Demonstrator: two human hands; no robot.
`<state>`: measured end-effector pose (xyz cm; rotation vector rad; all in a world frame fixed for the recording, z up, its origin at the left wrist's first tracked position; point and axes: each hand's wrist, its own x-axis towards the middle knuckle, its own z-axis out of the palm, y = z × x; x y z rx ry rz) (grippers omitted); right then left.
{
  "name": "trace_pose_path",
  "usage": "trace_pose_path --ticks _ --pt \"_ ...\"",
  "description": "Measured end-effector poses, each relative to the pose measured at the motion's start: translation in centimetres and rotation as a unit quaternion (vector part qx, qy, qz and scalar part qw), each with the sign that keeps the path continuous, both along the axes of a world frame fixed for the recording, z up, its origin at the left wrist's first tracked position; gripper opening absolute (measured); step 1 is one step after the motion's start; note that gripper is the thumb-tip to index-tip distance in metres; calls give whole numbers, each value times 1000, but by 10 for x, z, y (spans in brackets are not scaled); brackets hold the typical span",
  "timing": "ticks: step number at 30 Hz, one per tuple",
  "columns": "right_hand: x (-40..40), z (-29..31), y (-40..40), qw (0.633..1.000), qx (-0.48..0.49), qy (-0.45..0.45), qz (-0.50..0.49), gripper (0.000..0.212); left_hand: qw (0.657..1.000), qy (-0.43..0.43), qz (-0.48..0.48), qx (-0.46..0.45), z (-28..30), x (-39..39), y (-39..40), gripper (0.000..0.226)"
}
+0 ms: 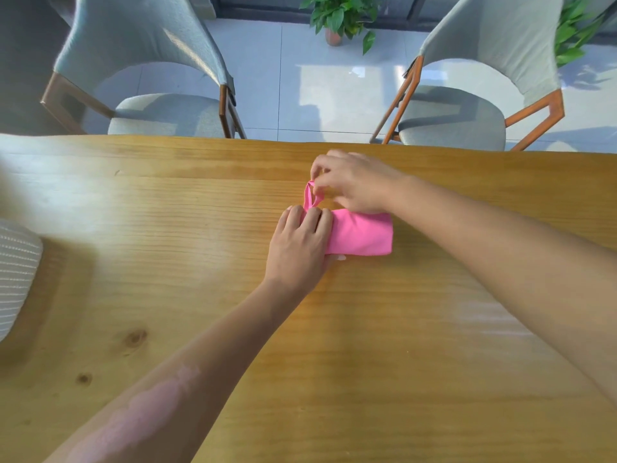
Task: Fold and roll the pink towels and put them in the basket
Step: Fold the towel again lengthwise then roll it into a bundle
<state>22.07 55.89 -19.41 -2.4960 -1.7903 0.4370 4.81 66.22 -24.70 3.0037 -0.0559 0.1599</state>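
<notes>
L hand (302, 243) grips towel (362, 235) roll; R hand (354, 182) pinches its loose end. Keep roll tight w/ L, tuck end snug.

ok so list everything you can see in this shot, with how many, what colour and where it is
pink towel: one, bright pink, folded or rolled into a compact bundle near the far edge of the table, with a thin pink loop sticking up at its left end
table: one, light wood, fills the lower part of the view
white ribbed object: one, at the left edge on the table, cut off; could be the basket, cannot tell
chairs: two, grey-green upholstery with brown wooden frames, behind the table
potted plants: two, green leaves, on the pale tiled floor at the top
left hand: one, presses on the towel's left end
right hand: one, pinches the loop
</notes>
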Motion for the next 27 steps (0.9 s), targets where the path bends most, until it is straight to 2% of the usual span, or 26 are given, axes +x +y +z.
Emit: trace_pose_path --ticks 3,5,6,8,10,12,15,17,19,21,24,27 --pt "-2 -3 9 990 -21 -51 133 13 999 7 -22 27 1 -11 1 73" --pt "-7 -7 9 984 -50 -43 164 14 999 1 -35 41 1 -15 2 66" --pt "-9 -8 6 989 -54 -14 138 14 998 8 -42 45 2 -16 2 66" --pt "-12 -7 -1 995 -36 89 3 10 997 34 -55 51 6 -11 3 73" --pt "-15 -9 -8 977 16 172 -123 8 996 42 -70 30 11 -3 3 70" --pt "-19 -11 -14 943 64 247 -214 7 997 28 -76 -3 14 3 3 65" --pt "-24 -12 -22 845 144 405 -317 5 996 20 -77 -30 14 2 8 69" --pt "-29 -12 -29 782 201 475 -349 3 995 52 -72 -36 14 -3 11 83" --pt "-34 -10 -34 737 228 535 -344 4 992 87 -58 -67 18 -6 12 94" --pt "-38 -5 -40 711 213 588 -321 13 985 115 -44 -118 27 -11 11 88" --pt "-42 7 -55 684 173 637 -310 38 977 110 -20 -183 45 -27 6 61" --pt "-50 28 -72 658 160 678 -287 48 964 114 -6 -239 69 -42 0 62"
